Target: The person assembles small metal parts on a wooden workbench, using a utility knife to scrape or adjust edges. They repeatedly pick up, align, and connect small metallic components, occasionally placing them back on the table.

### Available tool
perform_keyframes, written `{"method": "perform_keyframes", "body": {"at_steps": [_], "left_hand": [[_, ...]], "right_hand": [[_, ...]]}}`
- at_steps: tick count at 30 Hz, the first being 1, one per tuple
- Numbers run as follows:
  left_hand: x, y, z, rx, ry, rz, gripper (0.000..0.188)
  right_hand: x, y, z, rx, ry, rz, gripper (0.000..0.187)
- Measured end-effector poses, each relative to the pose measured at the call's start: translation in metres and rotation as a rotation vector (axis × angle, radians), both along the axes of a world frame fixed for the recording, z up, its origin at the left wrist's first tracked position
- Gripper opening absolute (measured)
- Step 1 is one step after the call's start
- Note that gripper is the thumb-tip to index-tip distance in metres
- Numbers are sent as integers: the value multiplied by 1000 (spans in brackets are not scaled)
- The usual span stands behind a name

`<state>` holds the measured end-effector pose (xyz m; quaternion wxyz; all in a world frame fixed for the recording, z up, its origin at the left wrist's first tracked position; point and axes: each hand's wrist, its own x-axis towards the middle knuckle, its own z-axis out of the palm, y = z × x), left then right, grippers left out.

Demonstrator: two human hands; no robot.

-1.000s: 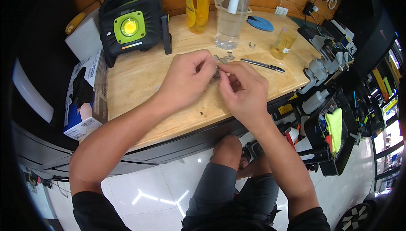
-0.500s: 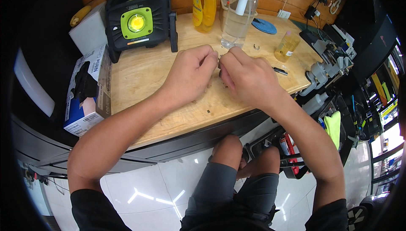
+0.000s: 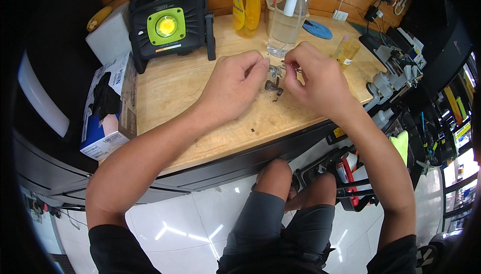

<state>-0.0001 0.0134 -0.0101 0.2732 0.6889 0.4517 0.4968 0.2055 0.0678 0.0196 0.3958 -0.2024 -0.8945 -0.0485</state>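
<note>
Clock centre: small dark parts [image 3: 271, 86] are lying on the desk [image 3: 225, 136] in the gap between the hands; some are looking curved, finer shape too small to read.
Left forearm: is slanting in from 8 o'clock, elbow bending wide.
Left hand [image 3: 234, 84]: is sitting at 9 o'clock, back of the hand facing up, thumb and forefinger tips meeting and pointing toward the upper right.
Left grip: is pinching at the tips; a silvery piece [image 3: 274, 71] is showing just beside them, cannot tell if held.
Right forearm: is slanting in from 4 o'clock, elbow bending outward.
Right hand [image 3: 323, 84]: is arching at 3 o'clock, knuckles up, fingers curling over toward the thumb, tips facing the left hand.
Right grip: is curling nearly closed; cannot tell whether anything is between the tips.
Work light [image 3: 167, 25]: is glowing at 10 o'clock.
Clear spray bottle [image 3: 286, 23]: is standing near 12.
Blue disc [image 3: 317, 30]: is lying at 1.
Amber container [image 3: 346, 51]: is standing at 2.
</note>
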Motion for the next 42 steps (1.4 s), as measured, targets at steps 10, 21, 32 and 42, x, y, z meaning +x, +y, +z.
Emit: {"method": "perform_keyframes", "body": {"at_steps": [10, 21, 32, 42], "left_hand": [[-5, 4, 2, -69, -109, 20, 33], [-1, 1, 3, -17, 17, 22, 27], [2, 2, 5, 38, -4, -8, 13], [5, -1, 6, -53, -63, 62, 27]], "right_hand": [[-11, 5, -8, -935, 536, 205, 15], [-37, -24, -45, -871, 706, 109, 20], [-33, -24, -41, -1002, 666, 159, 22], [-33, -25, -44, -935, 621, 128, 25]]}}
